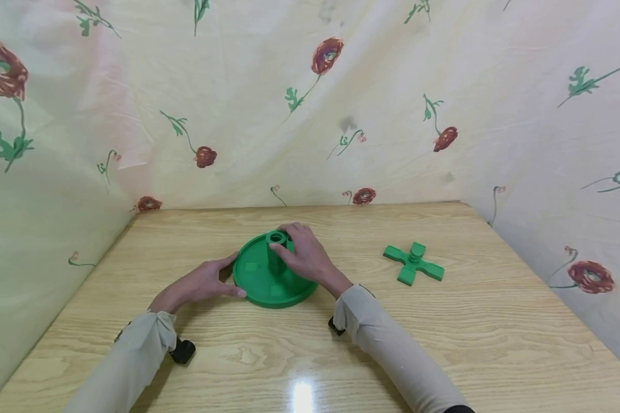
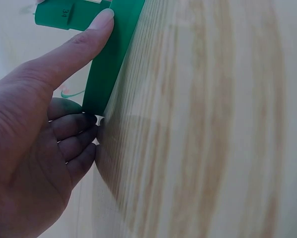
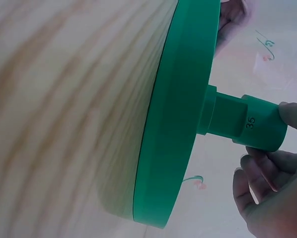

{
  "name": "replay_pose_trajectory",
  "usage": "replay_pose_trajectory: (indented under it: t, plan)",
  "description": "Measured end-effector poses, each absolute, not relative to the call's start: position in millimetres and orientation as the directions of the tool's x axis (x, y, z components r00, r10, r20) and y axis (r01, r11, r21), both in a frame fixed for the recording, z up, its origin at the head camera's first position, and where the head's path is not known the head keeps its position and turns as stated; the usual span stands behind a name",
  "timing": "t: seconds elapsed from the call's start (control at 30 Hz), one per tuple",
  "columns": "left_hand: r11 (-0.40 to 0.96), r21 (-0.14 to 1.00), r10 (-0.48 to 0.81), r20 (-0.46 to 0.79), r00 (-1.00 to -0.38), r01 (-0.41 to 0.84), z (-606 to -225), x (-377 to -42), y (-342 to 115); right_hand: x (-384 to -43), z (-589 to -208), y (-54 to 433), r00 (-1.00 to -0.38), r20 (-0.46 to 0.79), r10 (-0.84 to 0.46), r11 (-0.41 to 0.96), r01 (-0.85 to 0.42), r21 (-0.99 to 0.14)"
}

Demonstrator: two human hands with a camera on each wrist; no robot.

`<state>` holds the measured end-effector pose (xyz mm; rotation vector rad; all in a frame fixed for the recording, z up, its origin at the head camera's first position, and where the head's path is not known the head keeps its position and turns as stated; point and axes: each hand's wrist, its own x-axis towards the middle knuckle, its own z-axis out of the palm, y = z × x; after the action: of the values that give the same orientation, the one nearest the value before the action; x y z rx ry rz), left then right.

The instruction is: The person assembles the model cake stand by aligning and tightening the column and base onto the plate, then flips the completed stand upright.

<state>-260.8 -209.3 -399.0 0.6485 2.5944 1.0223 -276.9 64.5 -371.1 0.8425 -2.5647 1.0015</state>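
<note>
A round green disc-shaped base (image 1: 272, 303) with a raised rim lies flat on the wooden table. From its middle stands an upright green post (image 1: 274, 261), hollow at the top. My right hand (image 1: 310, 255) grips the post's upper end between thumb and fingers; the right wrist view shows the number 35 on its thicker top part (image 3: 262, 123). On the left, my left hand (image 1: 204, 281) holds the base's edge. The left wrist view has its thumb (image 2: 101, 21) on the rim and its fingers bent against the edge near the table.
A green cross-shaped piece (image 1: 412, 265) with a short round stub lies to the right on the table (image 1: 496, 321). Flower-patterned cloth (image 1: 248, 103) hangs behind and along both sides.
</note>
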Motion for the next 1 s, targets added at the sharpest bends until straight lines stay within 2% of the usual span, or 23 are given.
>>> replay_pose_trajectory:
  t: [0.2,0.43,1.0]
  plan:
    - [0.653,0.693,0.503,-0.095,-0.859,0.305,-399,-261,-209,-276,-371,65,-0.809,0.429,-0.402,0.626,-0.585,-0.517]
    - [0.648,0.698,0.505,-0.093,-0.858,0.305,-399,-261,-210,-270,-367,76,-0.837,0.391,-0.384,0.623,-0.547,-0.56]
    - [0.668,0.675,0.496,-0.089,-0.864,0.314,-398,-262,-210,-249,-367,131,-0.768,0.5,-0.4,0.595,-0.633,-0.496]
